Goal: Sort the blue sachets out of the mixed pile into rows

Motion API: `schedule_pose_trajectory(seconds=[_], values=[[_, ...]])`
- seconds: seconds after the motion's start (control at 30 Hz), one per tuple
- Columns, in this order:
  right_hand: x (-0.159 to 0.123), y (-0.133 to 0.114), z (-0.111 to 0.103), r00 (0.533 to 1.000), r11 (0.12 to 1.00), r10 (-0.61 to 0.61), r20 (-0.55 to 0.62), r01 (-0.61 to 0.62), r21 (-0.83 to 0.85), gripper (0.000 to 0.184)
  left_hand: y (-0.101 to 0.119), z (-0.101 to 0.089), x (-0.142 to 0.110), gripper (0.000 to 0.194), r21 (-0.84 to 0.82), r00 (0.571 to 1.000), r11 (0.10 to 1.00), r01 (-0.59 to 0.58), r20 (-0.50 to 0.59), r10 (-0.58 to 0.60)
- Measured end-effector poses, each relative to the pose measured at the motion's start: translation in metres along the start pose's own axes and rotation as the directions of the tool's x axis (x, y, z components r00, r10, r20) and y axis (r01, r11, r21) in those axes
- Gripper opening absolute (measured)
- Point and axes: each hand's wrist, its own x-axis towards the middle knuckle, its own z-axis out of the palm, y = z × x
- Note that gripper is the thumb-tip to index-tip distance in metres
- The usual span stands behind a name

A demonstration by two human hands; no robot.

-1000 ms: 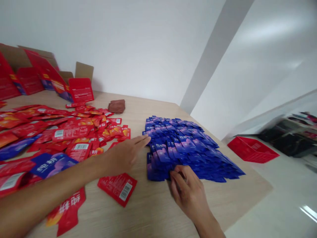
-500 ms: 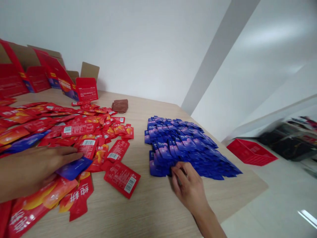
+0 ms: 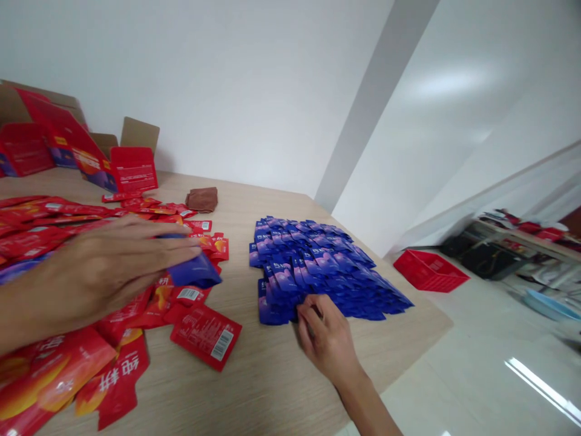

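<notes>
My left hand (image 3: pixel 113 254) is closed on a blue sachet (image 3: pixel 196 269), held between fingers and thumb over a spread heap of red sachets (image 3: pixel 206 333). Some of the sachet is hidden behind my fingers. Shiny blue sachets (image 3: pixel 318 260) lie in overlapping rows to the right, purple patches showing on many of them. At the near edge of these rows is my right hand (image 3: pixel 329 339), its fingers curled and the tips pinched on the border of a blue sachet. The fingertips are partly hidden there.
Red cardboard boxes with raised flaps (image 3: pixel 134 169) stand along the wall at the back left. A folded brown cloth (image 3: pixel 202 200) lies in front of the wall. Beyond the table's right edge (image 3: pixel 422 342) are a red plastic crate (image 3: pixel 429 270) and a light blue basin (image 3: pixel 551 304).
My left hand has risen from the red heap and moved right and away from me with the blue sachet. My right hand stays at the blue rows. The view has turned slightly right.
</notes>
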Motion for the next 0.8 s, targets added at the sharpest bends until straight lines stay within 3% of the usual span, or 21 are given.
schedule_pose_trajectory(seconds=[0.03,0.17,0.3,0.4,0.53,0.8], values=[[0.000,0.000,0.000,1.000,1.000,-0.001,0.001,0.001,0.003,0.016,0.009,0.011,0.020,0.041,0.009,0.991,0.991,-0.134,-0.029,0.134],[0.000,0.000,0.000,1.000,1.000,-0.006,-0.005,0.006,0.000,0.017,0.028,0.083,0.081,0.042,-0.192,0.946,0.931,-0.309,-0.164,0.280],[0.001,-0.001,-0.001,1.000,1.000,0.004,-0.012,-0.004,-0.009,0.017,0.037,0.154,0.109,0.044,-0.261,0.936,0.899,-0.351,-0.134,0.327],[0.000,-0.002,-0.001,1.000,1.000,0.017,-0.002,-0.017,0.004,0.016,0.040,0.187,0.118,0.044,-0.310,0.938,0.885,-0.348,-0.112,0.329],[-0.002,-0.001,-0.001,0.999,0.999,0.042,0.018,-0.042,0.024,0.017,0.038,0.208,0.118,0.047,-0.373,0.947,0.872,-0.318,-0.077,0.313],[0.001,-0.004,-0.002,0.999,0.999,0.032,0.011,-0.032,0.031,0.016,0.028,0.220,0.107,0.055,-0.451,0.979,0.871,-0.193,-0.030,0.201]])
